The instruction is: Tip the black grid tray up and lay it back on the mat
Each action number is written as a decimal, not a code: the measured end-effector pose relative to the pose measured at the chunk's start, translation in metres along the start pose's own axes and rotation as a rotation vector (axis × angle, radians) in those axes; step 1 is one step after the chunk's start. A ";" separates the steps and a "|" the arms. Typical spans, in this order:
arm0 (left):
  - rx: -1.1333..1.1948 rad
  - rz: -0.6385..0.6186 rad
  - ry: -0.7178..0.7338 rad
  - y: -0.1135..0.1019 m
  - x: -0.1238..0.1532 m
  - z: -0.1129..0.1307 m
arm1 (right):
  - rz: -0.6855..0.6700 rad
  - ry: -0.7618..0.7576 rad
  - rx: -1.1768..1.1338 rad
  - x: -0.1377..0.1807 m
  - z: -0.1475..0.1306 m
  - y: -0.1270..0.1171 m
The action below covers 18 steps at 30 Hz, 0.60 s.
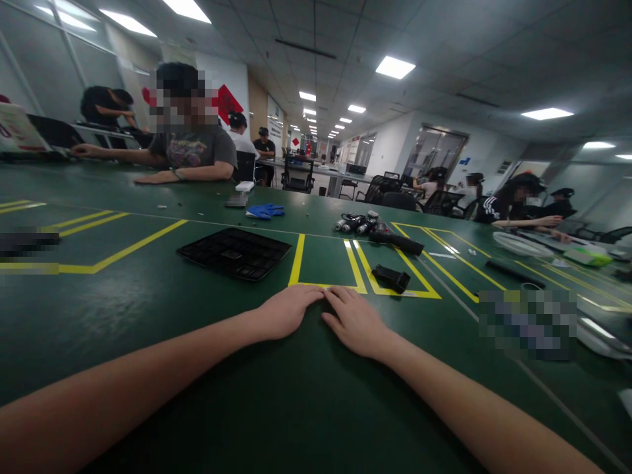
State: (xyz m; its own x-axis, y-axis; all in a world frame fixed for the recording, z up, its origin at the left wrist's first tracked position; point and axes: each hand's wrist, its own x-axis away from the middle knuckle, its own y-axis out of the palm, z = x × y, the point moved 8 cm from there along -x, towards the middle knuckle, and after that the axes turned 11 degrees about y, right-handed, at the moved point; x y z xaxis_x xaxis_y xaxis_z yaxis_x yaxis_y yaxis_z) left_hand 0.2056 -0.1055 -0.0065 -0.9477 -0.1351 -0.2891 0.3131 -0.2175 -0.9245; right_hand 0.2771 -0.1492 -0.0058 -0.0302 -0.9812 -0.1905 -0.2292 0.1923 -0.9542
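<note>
The left hand point(286, 313) is being rested palm down on the table point(316, 408), its fingers being held straight and close together; how its thumb is being held cannot be told. The right hand point(356, 322) is being rested opposite, also palm down, its fingers being held slightly apart and its thumb away from them. The fingertips of both hands are being pointed at each other at the near edge of the yellow tape point(297, 260); whether they are touching cannot be told.

Beyond the left hand, a black panel point(234, 257) is being supported by the table, apart from the fingers. Beyond the right hand and to its right, a black block point(391, 279) is being enclosed by a tape outline, also apart from the fingers. Behind the block, a black tube point(402, 243) is being borne across a tape line, close beside a cluster of cylinders point(363, 224). A blue glove point(266, 210) is being seen behind the panel. On the far side, the table's edge is being leaned over by a co-worker point(197, 151), whose forearms are being rested on it.
</note>
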 end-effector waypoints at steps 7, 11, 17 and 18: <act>-0.081 0.064 -0.002 -0.023 0.017 0.035 | 0.166 -0.067 0.002 -0.002 0.011 -0.020; 0.113 -0.239 0.192 -0.007 0.037 0.103 | 0.431 0.058 0.192 -0.009 0.062 -0.048; 0.170 -0.252 0.197 -0.006 0.039 0.116 | 0.261 0.418 0.276 -0.019 0.156 -0.038; 0.142 -0.227 0.189 -0.006 0.035 0.108 | 0.212 0.435 0.251 -0.020 0.162 -0.032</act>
State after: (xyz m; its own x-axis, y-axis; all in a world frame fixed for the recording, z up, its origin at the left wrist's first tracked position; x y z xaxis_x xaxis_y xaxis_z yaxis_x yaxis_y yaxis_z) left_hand 0.1776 -0.2132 0.0160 -0.9848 0.1115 -0.1328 0.0852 -0.3556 -0.9307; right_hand 0.4430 -0.1333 -0.0085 -0.4627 -0.8258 -0.3225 0.0638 0.3318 -0.9412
